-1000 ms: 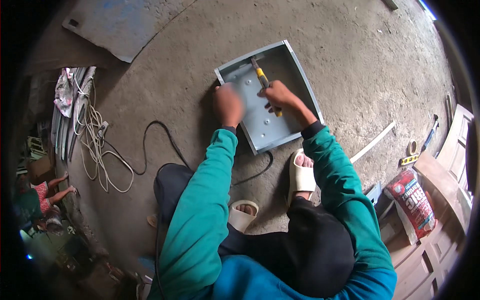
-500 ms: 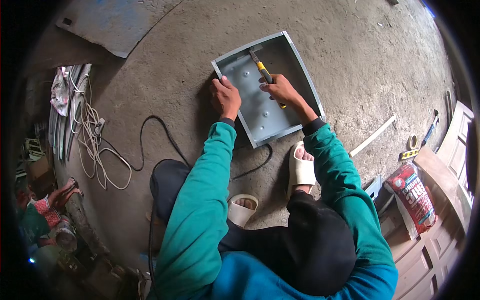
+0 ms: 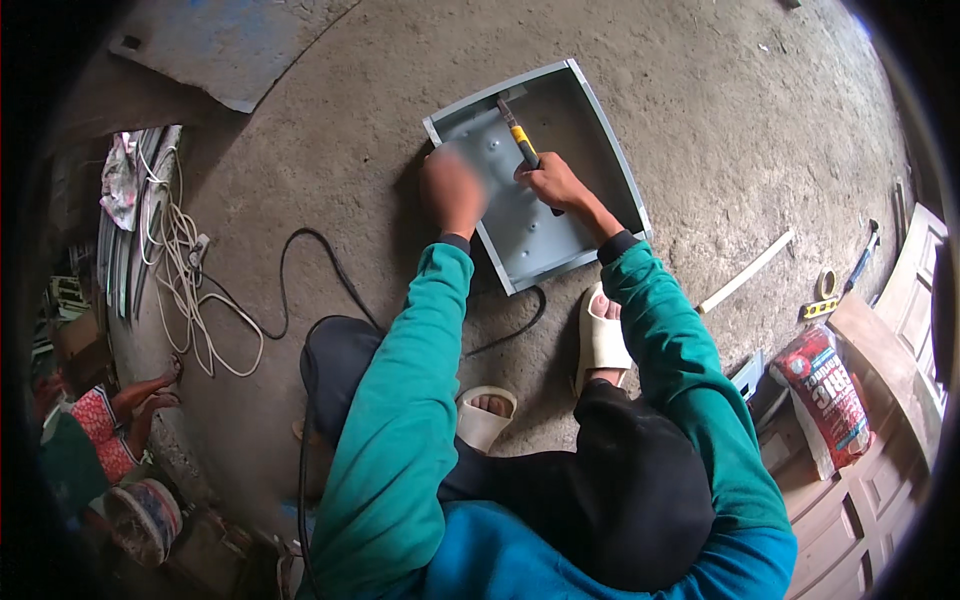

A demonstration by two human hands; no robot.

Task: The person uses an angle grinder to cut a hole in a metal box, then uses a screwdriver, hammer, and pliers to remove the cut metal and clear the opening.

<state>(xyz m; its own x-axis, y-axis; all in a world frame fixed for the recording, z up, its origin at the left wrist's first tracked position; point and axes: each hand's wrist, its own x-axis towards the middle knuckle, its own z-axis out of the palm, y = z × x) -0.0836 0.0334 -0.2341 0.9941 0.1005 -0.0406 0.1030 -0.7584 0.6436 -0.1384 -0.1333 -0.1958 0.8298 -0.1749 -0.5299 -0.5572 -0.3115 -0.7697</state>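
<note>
A shallow grey metal box (image 3: 520, 215) lies tilted on the floor in front of me, its open side up and small raised dimples showing inside. At its left rim is my left hand (image 3: 453, 188), closed on that edge; its fingers are blurred. My right hand (image 3: 560, 185), above the box, is closed round a hand tool (image 3: 516, 133) with a yellow-and-black grip. The tool's narrow metal front reaches the inside of the far wall, beside a small pale patch. I cannot tell the tool's exact kind.
A black cable (image 3: 330, 255) and a coiled pale cord (image 3: 180, 240) lie left. On the right are a light strip (image 3: 745, 270), a tape roll (image 3: 826, 284), a yellow level (image 3: 820, 309), a red-and-white bag (image 3: 825, 395) and wooden panels (image 3: 850, 525). Another person's legs (image 3: 140, 400) and a bucket (image 3: 143, 522) show lower left.
My right hand has shifted slightly left with the tool, whose front stays by the far wall. My left hand keeps its place. The other person's legs and the bucket appear shifted.
</note>
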